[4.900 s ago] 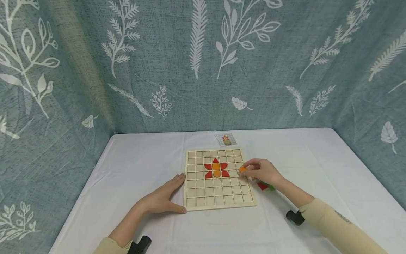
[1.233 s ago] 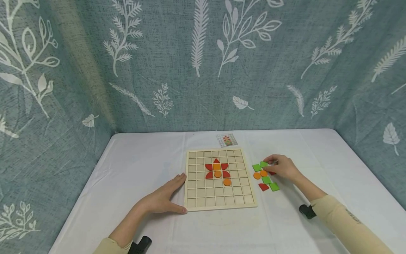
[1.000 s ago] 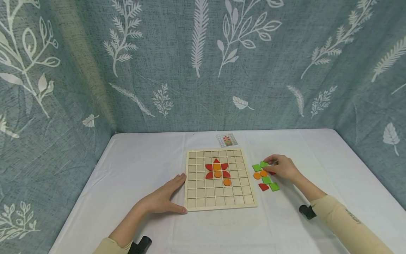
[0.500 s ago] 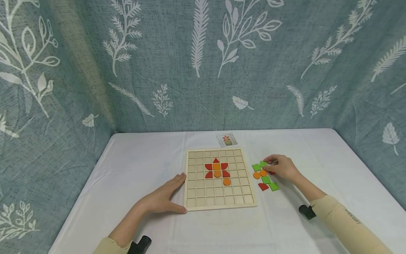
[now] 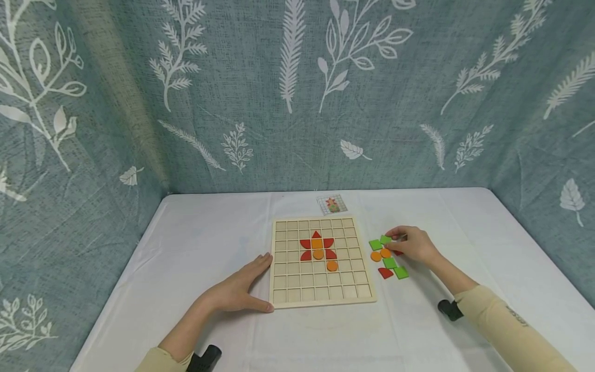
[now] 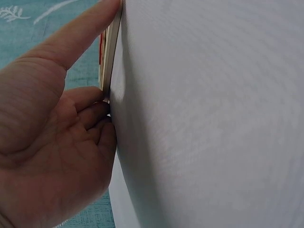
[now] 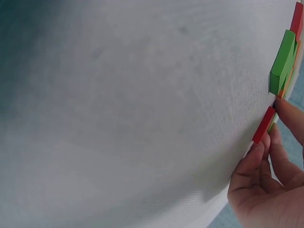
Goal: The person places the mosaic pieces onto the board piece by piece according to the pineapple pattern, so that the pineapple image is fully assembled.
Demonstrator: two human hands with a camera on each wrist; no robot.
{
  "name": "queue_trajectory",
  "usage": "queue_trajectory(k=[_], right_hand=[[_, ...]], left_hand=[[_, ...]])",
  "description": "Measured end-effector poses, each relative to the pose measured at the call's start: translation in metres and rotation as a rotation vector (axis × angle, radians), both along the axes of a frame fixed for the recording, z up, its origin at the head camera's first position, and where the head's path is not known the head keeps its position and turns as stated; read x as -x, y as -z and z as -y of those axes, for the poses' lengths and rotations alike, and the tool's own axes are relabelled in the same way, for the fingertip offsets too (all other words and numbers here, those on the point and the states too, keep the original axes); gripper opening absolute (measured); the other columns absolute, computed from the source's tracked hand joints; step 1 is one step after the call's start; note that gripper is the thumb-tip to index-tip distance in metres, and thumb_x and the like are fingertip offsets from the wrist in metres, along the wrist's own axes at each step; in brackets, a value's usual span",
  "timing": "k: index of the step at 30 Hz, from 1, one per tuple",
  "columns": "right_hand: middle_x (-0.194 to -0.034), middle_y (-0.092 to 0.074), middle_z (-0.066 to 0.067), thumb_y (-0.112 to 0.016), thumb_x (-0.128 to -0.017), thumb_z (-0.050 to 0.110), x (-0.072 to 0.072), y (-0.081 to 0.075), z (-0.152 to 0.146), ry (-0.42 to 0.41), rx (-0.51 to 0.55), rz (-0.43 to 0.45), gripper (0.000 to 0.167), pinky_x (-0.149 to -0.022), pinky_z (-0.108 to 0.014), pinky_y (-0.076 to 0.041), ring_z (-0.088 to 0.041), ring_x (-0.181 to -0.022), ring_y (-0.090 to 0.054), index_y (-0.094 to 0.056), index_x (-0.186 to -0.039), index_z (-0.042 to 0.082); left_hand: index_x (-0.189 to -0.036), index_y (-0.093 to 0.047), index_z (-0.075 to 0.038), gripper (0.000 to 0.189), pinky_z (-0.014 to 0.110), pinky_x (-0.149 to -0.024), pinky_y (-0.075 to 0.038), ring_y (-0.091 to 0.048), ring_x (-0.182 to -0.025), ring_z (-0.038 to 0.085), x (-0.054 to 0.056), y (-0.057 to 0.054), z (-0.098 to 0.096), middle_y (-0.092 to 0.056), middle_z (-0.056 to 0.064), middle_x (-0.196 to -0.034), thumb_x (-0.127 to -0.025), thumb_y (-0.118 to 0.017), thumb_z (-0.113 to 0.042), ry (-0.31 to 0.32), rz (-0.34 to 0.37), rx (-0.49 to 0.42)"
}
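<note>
My left hand [image 5: 237, 289] lies along the left edge of a wooden grid board [image 5: 297, 297], thumb and fingers spread and touching its side. On the board, red tiles [image 5: 305, 256] surround an orange square [image 5: 317, 243] and an orange disc [image 5: 318, 254], like a flower. Another orange disc [image 5: 332, 265] sits in a cell lower right. Right of the board, my right hand [image 5: 413, 245] has thumb and index finger at opposite edges of a green square tile [image 5: 385, 239], pinching it at table level. A red tile [image 7: 264, 124] lies beside these fingers, partly hidden by the hand in the head view.
Loose tiles lie near the right hand: green squares [image 5: 401, 273], orange discs [image 5: 375, 256] and a red rounded piece [image 5: 385, 273]. Behind the board is a small pattern card [image 5: 332, 204] showing a similar flower. A patterned curtain [image 5: 297, 155] hangs behind the white-covered table [image 5: 209, 222].
Since the oldest frame, the right hand has left an orange disc in a board cell and moved right to the loose tiles. Over the last second both hands stay in place.
</note>
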State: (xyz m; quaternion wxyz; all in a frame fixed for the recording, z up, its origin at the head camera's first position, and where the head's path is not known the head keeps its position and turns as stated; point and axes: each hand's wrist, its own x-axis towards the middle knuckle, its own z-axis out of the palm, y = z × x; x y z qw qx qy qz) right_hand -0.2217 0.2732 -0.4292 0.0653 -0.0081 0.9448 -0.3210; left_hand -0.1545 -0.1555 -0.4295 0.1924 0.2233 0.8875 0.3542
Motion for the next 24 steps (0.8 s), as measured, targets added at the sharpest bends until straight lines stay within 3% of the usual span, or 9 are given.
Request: queue_trajectory(k=[9,16,24], right_hand=[[-0.099,-0.063,-0.012,-0.073,-0.088,0.02,-0.002,0.0,0.001,-0.018,0.003,-0.03,0.033,-0.064,-0.028,-0.046,-0.023,-0.08,-0.054,-0.068,-0.113,0.0],[-0.11,-0.061,-0.016,-0.069,-0.091,0.018,-0.011,-0.008,0.023,-0.052,0.092,-0.114,0.03,-0.056,-0.031,-0.045,-0.022,-0.074,-0.051,-0.066,-0.116,0.002],[-0.095,-0.063,0.0,-0.073,-0.088,0.023,-0.027,-0.003,0.072,-0.233,0.199,-0.037,0.021,-0.06,-0.03,-0.046,-0.016,-0.073,-0.055,-0.071,-0.106,0.013]], left_hand=[[-0.153,-0.023,0.001,0.11,0.058,-0.115,-0.013,-0.009,-0.147,0.04,0.0,0.001,-0.001,-0.016,0.019,-0.16,-0.072,-0.085,-0.04,-0.002,0.002,-0.008],[-0.154,-0.023,-0.002,0.111,0.058,-0.115,-0.015,-0.01,-0.147,0.038,-0.002,0.002,-0.002,-0.016,0.017,-0.161,-0.071,-0.085,-0.042,-0.016,0.013,0.011],[-0.154,-0.024,-0.002,0.111,0.058,-0.115,-0.014,-0.01,-0.147,0.038,-0.002,0.0,-0.004,-0.017,0.018,-0.16,-0.071,-0.086,-0.041,-0.018,0.013,0.012]])
